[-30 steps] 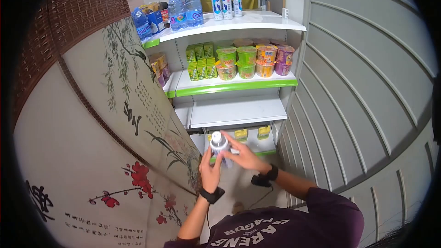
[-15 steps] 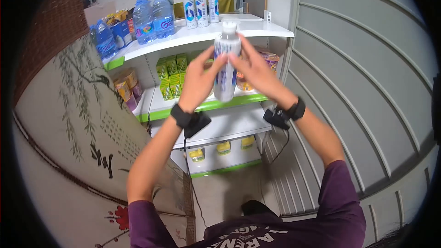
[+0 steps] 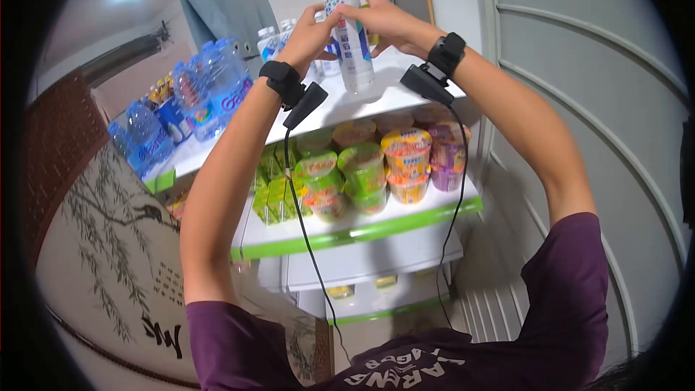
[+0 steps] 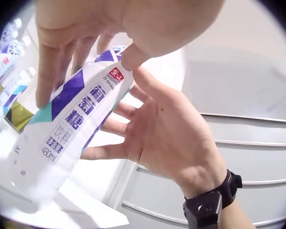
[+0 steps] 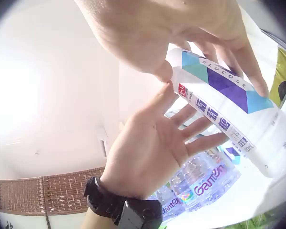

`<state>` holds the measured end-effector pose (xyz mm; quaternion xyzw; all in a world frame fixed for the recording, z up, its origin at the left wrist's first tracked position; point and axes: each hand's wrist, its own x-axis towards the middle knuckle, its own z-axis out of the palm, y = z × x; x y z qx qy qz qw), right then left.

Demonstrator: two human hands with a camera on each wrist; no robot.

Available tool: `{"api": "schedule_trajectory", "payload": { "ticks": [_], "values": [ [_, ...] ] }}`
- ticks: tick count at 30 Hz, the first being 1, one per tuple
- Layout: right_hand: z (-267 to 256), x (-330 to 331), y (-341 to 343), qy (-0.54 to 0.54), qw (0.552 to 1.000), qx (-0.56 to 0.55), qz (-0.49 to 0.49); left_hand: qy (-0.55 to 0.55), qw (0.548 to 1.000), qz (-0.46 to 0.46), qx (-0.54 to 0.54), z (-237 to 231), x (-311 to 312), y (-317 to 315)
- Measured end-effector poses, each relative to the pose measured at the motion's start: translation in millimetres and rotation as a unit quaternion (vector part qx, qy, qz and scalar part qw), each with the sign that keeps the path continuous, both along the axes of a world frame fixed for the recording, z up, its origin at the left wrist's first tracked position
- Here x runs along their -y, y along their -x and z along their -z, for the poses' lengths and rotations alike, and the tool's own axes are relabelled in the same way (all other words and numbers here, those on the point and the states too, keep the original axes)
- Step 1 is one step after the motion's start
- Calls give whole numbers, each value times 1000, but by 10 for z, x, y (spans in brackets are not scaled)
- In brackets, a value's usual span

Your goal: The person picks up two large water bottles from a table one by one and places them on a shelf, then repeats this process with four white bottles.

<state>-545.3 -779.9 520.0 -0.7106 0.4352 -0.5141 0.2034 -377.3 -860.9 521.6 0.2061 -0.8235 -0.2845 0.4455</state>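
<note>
A white glucose drink bottle with purple and turquoise patches stands upright between my two hands, its base close over the top shelf near the front edge. My left hand holds it from the left, thumb on the front of the label and fingers around the side. From the right, my right hand grips it with the thumb near the other thumb. In the left wrist view the printed label of the bottle faces the camera. The white cap shows above both hands in the head view.
Similar white bottles stand behind my left hand. Large blue water bottles are farther left. Below sit instant noodle cups and green drink cartons. A folding screen flanks the left, a grey panelled wall the right.
Both hands have raised the bottle from low in front of the body, past the noodle shelf, to the top shelf. The view has tilted up and come closer to the shelves.
</note>
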Motion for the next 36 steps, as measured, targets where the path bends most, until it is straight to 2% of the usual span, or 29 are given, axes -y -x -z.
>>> {"api": "schedule_trajectory", "payload": {
  "ticks": [4, 7, 10, 13, 14, 17, 18, 21, 23, 25, 28, 31, 32, 35, 36],
  "values": [
    [-66, 648, 306, -7, 1000, -21, 0, -57, 998, -24, 3, -73, 390, 255],
    [-103, 1080, 399, -22, 999, -29, -17, -93, 995, 39, 12, -118, 707, 340],
    [-108, 1418, 445, -45, 998, -27, -20, -160, 986, 42, -14, -148, 1032, 507],
    [-109, 1649, 438, -63, 997, -45, -9, -180, 982, 17, -58, -76, 1225, 657],
    [-94, 1692, 446, -70, 997, -37, -1, -187, 980, 42, -60, -59, 1354, 665],
    [-41, 1864, 438, -79, 995, -59, 24, -192, 979, 65, 9, -6, 1650, 684],
    [-67, 1763, 403, -100, 993, -55, -1, -200, 978, 50, 39, 13, 2018, 723],
    [-53, 1949, 429, -101, 991, -83, -17, -181, 980, 32, 80, 26, 2234, 784],
    [-16, 2072, 433, -98, 993, -56, -28, -179, 977, 30, 116, 39, 2432, 811],
    [12, 2253, 481, -89, 993, -59, -44, -197, 975, 24, 97, 22, 2170, 722],
    [61, 2420, 509, -63, 993, -84, -61, -191, 971, 58, 134, 18, 2304, 704],
    [81, 2484, 460, -76, 996, -38, -39, -184, 973, 20, 136, 45, 2587, 810],
    [71, 2481, 466, -75, 994, -49, -61, -183, 975, 5, 126, 67, 2627, 812],
    [106, 2569, 472, -68, 997, -36, -20, -183, 979, -41, 81, 62, 2108, 735],
    [126, 2682, 524, -68, 997, -23, -25, -176, 977, -41, 111, 66, 2252, 755]
  ]
}}
